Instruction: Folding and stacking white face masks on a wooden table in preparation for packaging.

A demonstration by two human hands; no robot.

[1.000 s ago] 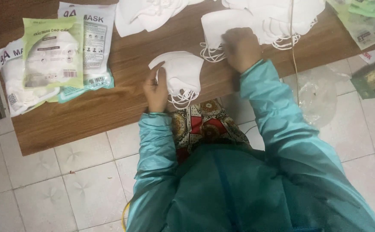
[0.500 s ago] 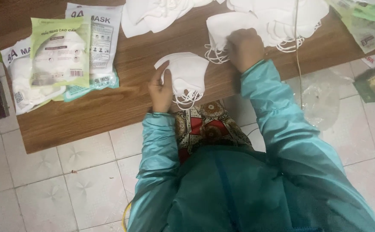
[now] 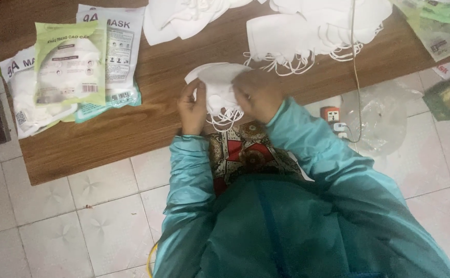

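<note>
A white folded face mask (image 3: 215, 82) lies at the near edge of a low brown wooden table (image 3: 132, 128), its ear loops dangling over the edge. My left hand (image 3: 193, 107) grips the mask's left side. My right hand (image 3: 258, 93) rests on its right side, fingers curled over it. Both arms wear teal sleeves. Further back on the table lies a heap of loose white masks (image 3: 307, 31) with tangled loops.
Sealed mask packets (image 3: 70, 67) in green and white lie at the table's left end. More packets (image 3: 436, 25) sit at the far right. A power strip with cable (image 3: 333, 116) and a clear plastic bag (image 3: 379, 118) lie on the white tiled floor (image 3: 80, 226).
My right hand has left the heap of masks at the back and come down onto the mask that my left hand holds. The view has shifted a little.
</note>
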